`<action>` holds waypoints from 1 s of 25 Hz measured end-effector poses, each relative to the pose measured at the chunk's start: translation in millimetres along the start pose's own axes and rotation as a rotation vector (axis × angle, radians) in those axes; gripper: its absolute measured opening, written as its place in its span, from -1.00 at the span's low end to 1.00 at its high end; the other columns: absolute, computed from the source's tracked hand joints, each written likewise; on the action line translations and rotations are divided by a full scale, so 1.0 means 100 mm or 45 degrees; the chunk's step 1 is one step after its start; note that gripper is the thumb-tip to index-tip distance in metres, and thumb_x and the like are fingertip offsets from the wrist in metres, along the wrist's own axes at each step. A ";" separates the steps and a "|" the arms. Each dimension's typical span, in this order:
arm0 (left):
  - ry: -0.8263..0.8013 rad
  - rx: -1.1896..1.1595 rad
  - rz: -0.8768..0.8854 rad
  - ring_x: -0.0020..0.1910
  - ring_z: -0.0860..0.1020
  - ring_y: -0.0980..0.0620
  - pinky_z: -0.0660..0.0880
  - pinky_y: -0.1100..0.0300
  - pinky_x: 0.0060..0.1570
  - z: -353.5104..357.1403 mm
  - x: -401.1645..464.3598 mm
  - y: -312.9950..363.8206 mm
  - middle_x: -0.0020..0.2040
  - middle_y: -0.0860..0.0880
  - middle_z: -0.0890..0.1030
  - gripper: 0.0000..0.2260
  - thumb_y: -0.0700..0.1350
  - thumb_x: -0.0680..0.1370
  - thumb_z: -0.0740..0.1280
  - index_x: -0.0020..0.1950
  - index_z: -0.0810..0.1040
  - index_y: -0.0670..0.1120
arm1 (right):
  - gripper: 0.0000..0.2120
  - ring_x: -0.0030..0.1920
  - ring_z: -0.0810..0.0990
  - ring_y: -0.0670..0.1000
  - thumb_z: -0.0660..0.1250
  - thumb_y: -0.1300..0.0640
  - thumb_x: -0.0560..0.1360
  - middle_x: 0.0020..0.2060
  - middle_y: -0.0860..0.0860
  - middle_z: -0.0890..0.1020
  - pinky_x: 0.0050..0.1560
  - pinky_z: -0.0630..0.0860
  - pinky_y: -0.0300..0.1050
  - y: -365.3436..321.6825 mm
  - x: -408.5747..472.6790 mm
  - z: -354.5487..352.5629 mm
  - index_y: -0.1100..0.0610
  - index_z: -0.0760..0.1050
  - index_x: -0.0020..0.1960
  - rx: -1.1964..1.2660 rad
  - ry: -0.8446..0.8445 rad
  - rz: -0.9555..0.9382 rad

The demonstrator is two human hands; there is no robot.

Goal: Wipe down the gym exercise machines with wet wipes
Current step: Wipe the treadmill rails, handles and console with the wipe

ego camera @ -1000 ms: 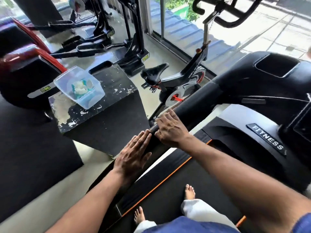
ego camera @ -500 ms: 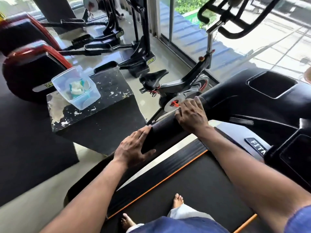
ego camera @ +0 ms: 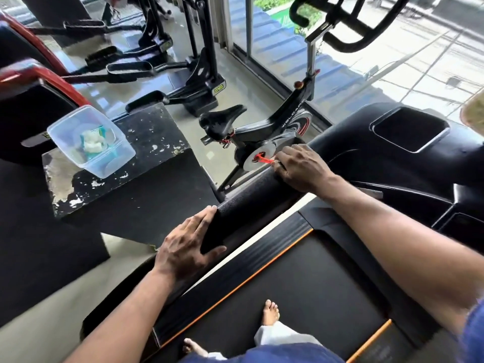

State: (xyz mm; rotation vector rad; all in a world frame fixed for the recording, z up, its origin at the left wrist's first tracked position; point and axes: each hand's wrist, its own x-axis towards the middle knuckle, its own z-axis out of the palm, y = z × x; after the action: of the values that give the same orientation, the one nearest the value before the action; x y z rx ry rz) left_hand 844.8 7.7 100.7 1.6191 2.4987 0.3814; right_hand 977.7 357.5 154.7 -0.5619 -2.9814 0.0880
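I stand barefoot on a black treadmill with orange trim. Its padded black left handrail slopes up toward the console. My left hand grips the rail's lower end, fingers on the outer side and thumb on the inner side. My right hand is curled over the rail's upper part, near the console. No wipe shows under either hand. A clear plastic container holding a pack of wet wipes sits on a worn black box to the left.
A black spin bike stands just beyond the handrail, its handlebars high by the window. Elliptical machines line the back left. A red and black machine is at far left. Grey floor lies between the box and the treadmill.
My right hand slid up the handrail from its lower end toward the console. My left hand went from flat beside the rail to gripping its lower end. The view shifted forward.
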 end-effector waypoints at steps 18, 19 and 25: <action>-0.041 0.060 0.341 0.67 0.11 0.02 0.06 0.07 0.63 -0.01 0.06 -0.08 0.70 -0.03 0.13 -0.39 0.19 0.73 0.02 0.69 0.13 -0.12 | -0.56 0.52 0.38 0.12 0.05 0.27 0.66 0.49 0.09 0.46 0.56 0.24 0.07 -0.56 -0.87 0.34 0.20 0.45 0.49 0.361 0.321 -0.225; -0.059 0.063 0.334 0.67 0.10 0.03 0.04 0.09 0.64 -0.02 0.06 -0.07 0.70 -0.03 0.13 -0.39 0.20 0.72 0.00 0.69 0.13 -0.12 | -0.61 0.45 0.46 0.15 0.09 0.25 0.69 0.45 0.08 0.50 0.49 0.36 0.09 -0.43 -0.91 0.32 0.20 0.49 0.45 0.369 0.401 -0.164; -0.077 0.031 0.315 0.67 0.10 0.01 0.06 0.09 0.63 -0.03 0.06 -0.05 0.70 -0.03 0.12 -0.38 0.13 0.69 0.11 0.70 0.11 -0.10 | -0.72 0.07 0.54 0.13 0.24 0.44 0.50 0.04 0.05 0.55 0.16 0.54 0.11 -0.35 -0.72 0.25 0.15 0.58 0.04 0.524 0.737 0.464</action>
State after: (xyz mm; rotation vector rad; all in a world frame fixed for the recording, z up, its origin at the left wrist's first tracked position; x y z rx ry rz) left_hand 837.5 10.5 102.8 1.9257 2.2740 0.3244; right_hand 1028.7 298.2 126.2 -0.8821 -2.1945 0.4662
